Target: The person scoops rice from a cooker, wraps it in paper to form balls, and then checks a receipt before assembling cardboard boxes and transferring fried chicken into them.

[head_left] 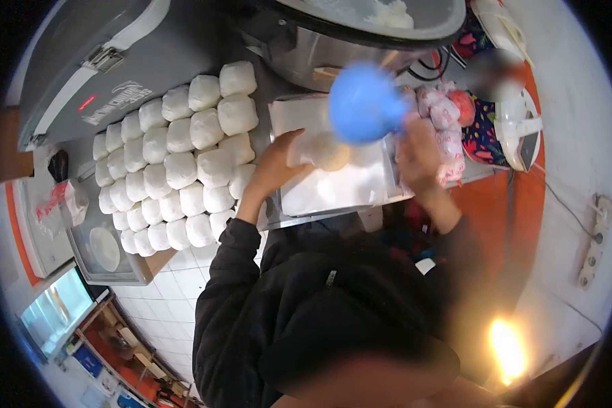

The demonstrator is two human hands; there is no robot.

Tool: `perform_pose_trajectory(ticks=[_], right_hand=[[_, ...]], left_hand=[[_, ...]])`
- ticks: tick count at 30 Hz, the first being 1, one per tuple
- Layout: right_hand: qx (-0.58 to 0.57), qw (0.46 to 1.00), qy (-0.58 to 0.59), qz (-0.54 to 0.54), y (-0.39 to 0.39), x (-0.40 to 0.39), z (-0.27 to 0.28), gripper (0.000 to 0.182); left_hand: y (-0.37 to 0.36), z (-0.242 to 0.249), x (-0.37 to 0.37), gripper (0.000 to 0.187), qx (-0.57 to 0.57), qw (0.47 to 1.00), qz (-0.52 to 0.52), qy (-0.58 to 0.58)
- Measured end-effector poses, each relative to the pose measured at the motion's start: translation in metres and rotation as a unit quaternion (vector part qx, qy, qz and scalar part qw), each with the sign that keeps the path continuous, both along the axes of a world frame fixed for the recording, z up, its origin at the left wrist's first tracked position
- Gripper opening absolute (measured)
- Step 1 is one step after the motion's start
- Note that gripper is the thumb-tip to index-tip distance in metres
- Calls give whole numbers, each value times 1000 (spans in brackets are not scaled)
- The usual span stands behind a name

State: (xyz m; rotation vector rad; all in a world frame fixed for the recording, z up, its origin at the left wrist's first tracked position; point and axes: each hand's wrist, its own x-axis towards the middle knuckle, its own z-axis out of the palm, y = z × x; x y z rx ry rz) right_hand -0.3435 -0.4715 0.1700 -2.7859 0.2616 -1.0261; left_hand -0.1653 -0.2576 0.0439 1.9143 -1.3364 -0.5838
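Observation:
My right hand (421, 156) is closed around the handle of a blue rice paddle (365, 103), whose broad round head is smeared by motion. Below the paddle, a pale rounded bowl-like thing (313, 151) lies over white paper sheets (340, 190). A light-brown patch (335, 160) shows at its right side; blur hides exactly what it is. The fingers and thumb of my left hand (279, 163) curve around the bowl-like thing from the left. White wrapped packets (180, 170) stand in several rows left of that hand.
A large rice cooker (313, 54) with white rice (391, 15) inside stands at the back. Pink-and-white printed bags (449, 139) lie to the right, beside a white appliance (520, 129). A grey lid (143, 61) rises behind the packets. A power strip (595, 241) hangs at far right.

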Motion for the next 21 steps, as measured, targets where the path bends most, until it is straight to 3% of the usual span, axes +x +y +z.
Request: perform_pose_trajectory(ticks=[2, 3, 5, 7, 8, 10, 12, 14, 16, 18, 20, 21], right_hand=[[2, 993, -115, -39, -24, 27, 68, 47], [16, 988, -148, -47, -36, 44, 99, 46], [-83, 990, -20, -108, -82, 71, 121, 31], [-36, 999, 12, -15, -79, 112, 148, 47], [-34, 999, 15, -21, -82, 117, 144, 47], [-184, 983, 11, 10, -87, 123, 138, 48], [-127, 988, -56, 66, -62, 104, 126, 48], [-15, 998, 13, 62, -42, 65, 95, 24], [112, 991, 73, -2, -20, 5, 33, 20], [346, 929, 104, -87, -5, -35, -2, 19], [472, 853, 126, -186, 13, -80, -45, 18], [475, 851, 124, -189, 23, -99, -62, 18]], left_hand=[[-1, 31, -5, 36, -11, 992, 77, 104], [-4, 34, -15, 36, -8, 992, 68, 106], [-24, 41, -45, 10, -61, 989, -2, 134], [-44, 35, -77, 12, -64, 977, -96, 181], [-54, 9, -94, 14, -82, 976, -149, 137], [-70, -22, -116, 16, -103, 969, -207, 93], [-76, -29, -133, 28, -131, 966, -223, 25], [-78, -39, -143, 32, -116, 967, -225, -1], [-78, -43, -148, 36, -102, 968, -226, -30], [-76, -42, -143, 38, -102, 971, -216, -21], [-77, -44, -141, 40, -109, 969, -223, -5], [-76, -45, -141, 41, -113, 967, -228, 10]])
